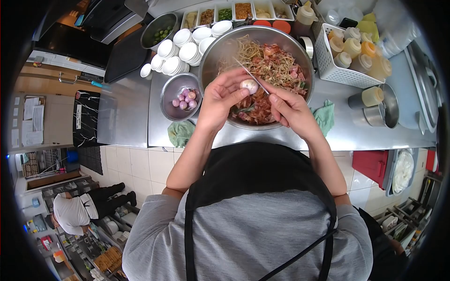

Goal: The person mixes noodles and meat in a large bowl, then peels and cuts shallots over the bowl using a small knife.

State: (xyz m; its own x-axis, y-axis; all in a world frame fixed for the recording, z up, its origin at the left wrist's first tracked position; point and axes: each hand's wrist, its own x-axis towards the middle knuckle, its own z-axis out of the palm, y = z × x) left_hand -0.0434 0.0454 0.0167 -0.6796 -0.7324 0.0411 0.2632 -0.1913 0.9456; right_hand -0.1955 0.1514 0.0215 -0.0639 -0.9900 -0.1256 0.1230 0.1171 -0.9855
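My left hand holds a peeled, pale purple shallot between thumb and fingers. In my right hand is a knife, its thin blade pointing up and left just past the shallot; whether it touches the shallot I cannot tell. Both hands are over a large steel bowl with stringy pale shreds and reddish-brown skins or peelings inside. A smaller metal bowl with several purple shallots stands left of my left hand.
Stacked white cups and a bowl of green fruit stand at the back left. A white basket of squeeze bottles is on the right. Green cloths lie near the counter's front edge. Another person is at the lower left.
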